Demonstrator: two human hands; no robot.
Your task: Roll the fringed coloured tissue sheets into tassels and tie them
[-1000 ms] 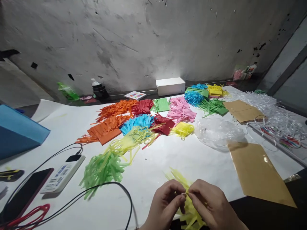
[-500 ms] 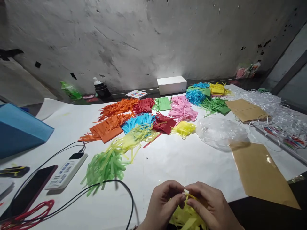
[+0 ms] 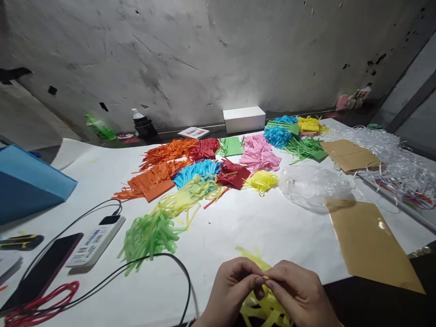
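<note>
Head view: the left hand point(image 3: 235, 288) and right hand point(image 3: 299, 290) pinch, fingertips together, a loose bundle of thin yellow paper-like strips point(image 3: 267, 302), which spreads between, beneath and beyond them.

Right hand point(image 3: 299, 290), just left of brown envelope point(image 3: 374, 245): bare to wrist, rounded knuckles, slim fingers. Left hand point(image 3: 235, 288), farther from envelope: bare, same build; small dark item point(image 3: 191, 323) at wrist, too cropped to identify.
</note>
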